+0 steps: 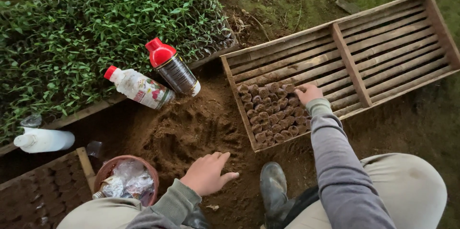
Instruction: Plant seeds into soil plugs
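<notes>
In the wooden tray (350, 61), right hand (308, 93) touches soil pots (273, 111); left hand (208, 174) half-open, empty.

Right hand (308, 93) resting on soil-filled pots (273, 111) packed in corner of slatted wooden tray (352, 61). Left hand (207, 174), fingers (229, 177) loosely curled, over loose soil heap (191, 128). Two red-capped bottles (158, 78) lying beside seedling bed (96, 28); white bottle (44, 140) at left; bucket (125, 178) below.

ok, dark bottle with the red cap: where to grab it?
Grip the dark bottle across its round body, coming from above. It lies on its side on the soil, red cap toward the seedlings; the white bottle crowds one flank.
</notes>
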